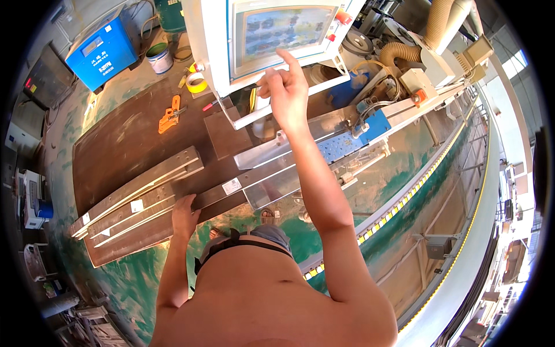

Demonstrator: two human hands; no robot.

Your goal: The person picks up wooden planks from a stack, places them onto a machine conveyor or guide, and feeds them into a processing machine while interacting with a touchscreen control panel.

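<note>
My right hand (283, 92) is raised at a control panel's screen (283, 33), index finger stretched toward its lower part and the other fingers curled; it holds nothing. Whether the fingertip touches the glass, I cannot tell. Low on the left, my left hand (185, 216) grips the near edge of a long flat strip (219, 194) with a white label, fingers partly hidden. The strip runs right, toward a machine bed with a blue perforated plate (341, 146). Several similar labelled strips (139, 184) lie left of this hand on a dark brown tabletop (115, 139).
On the tabletop lies an orange clamp-like tool (170, 115); yellow tape (196, 82) sits near the panel. A blue machine cabinet (104, 49) and a paint bucket (159, 58) stand back left. Ribbed hoses (402, 52) rise back right. A yellow-marked rail (404, 196) runs along the right.
</note>
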